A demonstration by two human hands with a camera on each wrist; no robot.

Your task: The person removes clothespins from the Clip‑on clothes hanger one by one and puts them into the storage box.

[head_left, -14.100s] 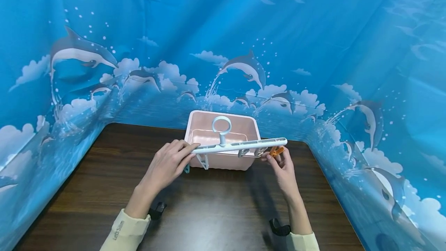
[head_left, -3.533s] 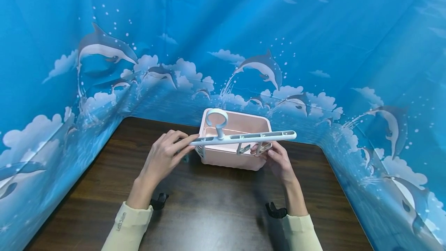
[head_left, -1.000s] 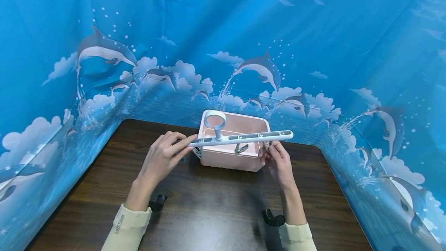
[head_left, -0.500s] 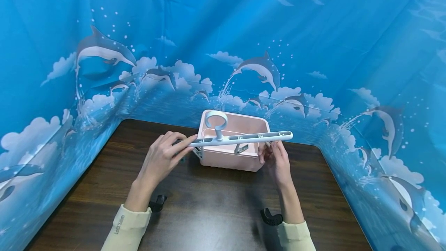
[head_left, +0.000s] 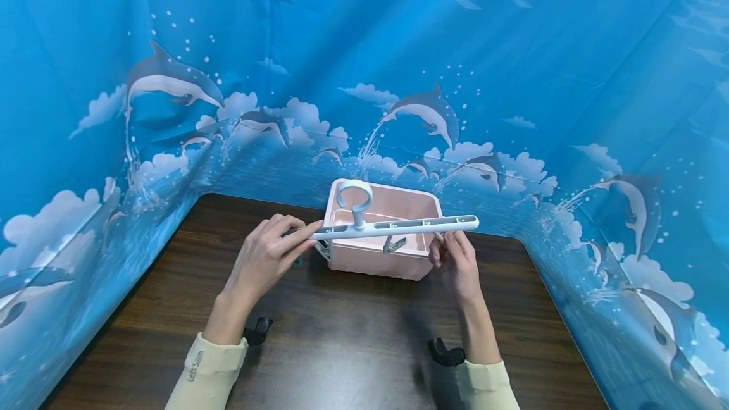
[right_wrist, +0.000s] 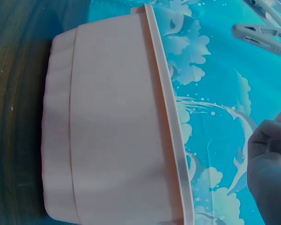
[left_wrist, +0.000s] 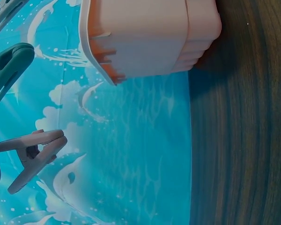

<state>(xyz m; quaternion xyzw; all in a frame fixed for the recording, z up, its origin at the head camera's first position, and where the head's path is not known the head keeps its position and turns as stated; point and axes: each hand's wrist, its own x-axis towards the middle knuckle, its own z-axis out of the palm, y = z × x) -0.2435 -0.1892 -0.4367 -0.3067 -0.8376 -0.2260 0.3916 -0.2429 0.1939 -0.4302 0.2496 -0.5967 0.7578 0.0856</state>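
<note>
My left hand [head_left: 267,258] grips the left end of a pale blue clothes hanger [head_left: 393,227], whose hook points up. Under the right end of the bar, my right hand [head_left: 460,264] pinches a grey clothespin, mostly hidden by the fingers. Another grey clothespin [head_left: 394,245] hangs from the middle of the bar. Below the left hand, a green clothespin [left_wrist: 11,68] and a greyish one [left_wrist: 42,137] show in the left wrist view. The right wrist view catches my curled fingers [right_wrist: 267,136] and a hanging clothespin [right_wrist: 267,43].
A pink plastic bin [head_left: 378,263] stands behind and below the hanger on the dark wooden table [head_left: 342,334]. A blue dolphin-print curtain [head_left: 319,49] encloses the table's back and sides.
The orange clothespin in my right hand 14 seconds ago is out of view; that hand has since gone to a grey clothespin. Over the last second its fingers shift slightly; the left hand stays.
</note>
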